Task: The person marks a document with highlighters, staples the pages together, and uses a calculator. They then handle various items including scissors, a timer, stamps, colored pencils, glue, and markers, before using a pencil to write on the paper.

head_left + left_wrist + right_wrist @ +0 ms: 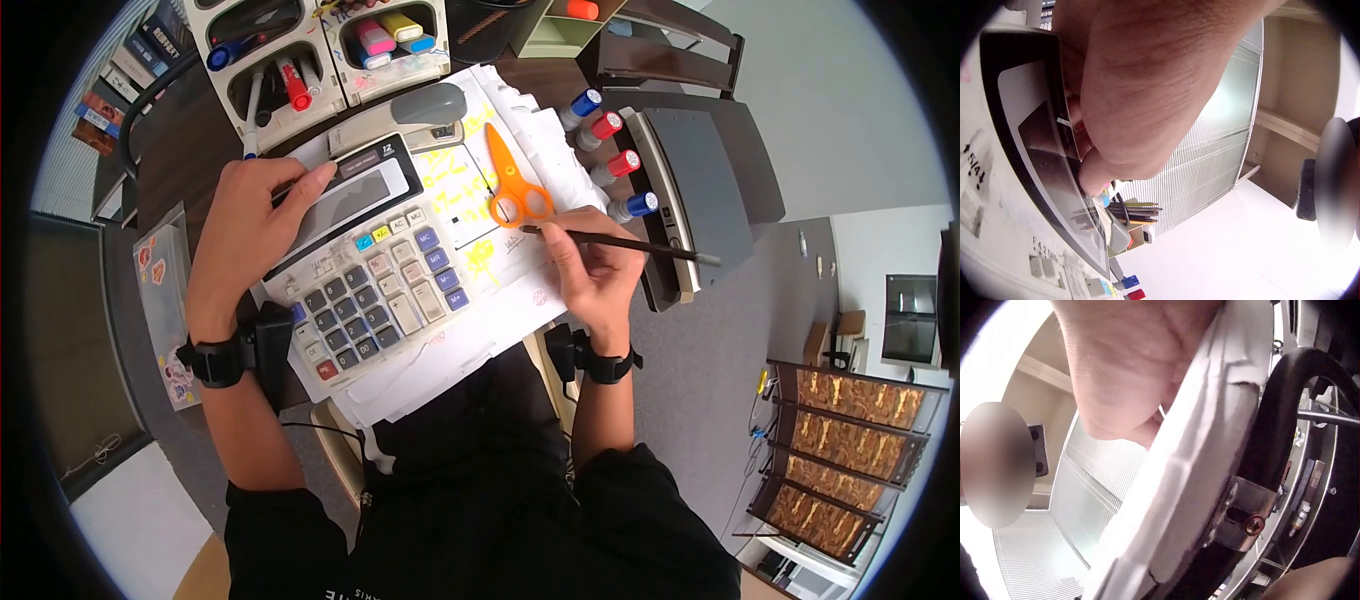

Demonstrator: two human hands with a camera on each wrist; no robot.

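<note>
My left hand (240,232) grips the upper left corner of a large desk calculator (372,290), thumb beside the display. In the left wrist view, fingers reach behind the calculator's dark display frame (1019,134). The calculator lies over a stack of papers (470,325) with yellow marker writing. Between thumb and fingers, my right hand (597,268) pinches a slim black pencil (640,243), its narrow end over the papers and its other end pointing right. Just above that hand lie orange scissors (508,172). In the right wrist view the pencil is mostly hidden behind the hand (1135,375).
A stapler (430,104) sits behind the calculator. Several blue- and red-capped marker bottles (605,130) line the right, beside a closed grey laptop-like device (690,180). An organizer (340,75) with markers and highlighters stands at the back. A stickered clear folder (163,300) lies left.
</note>
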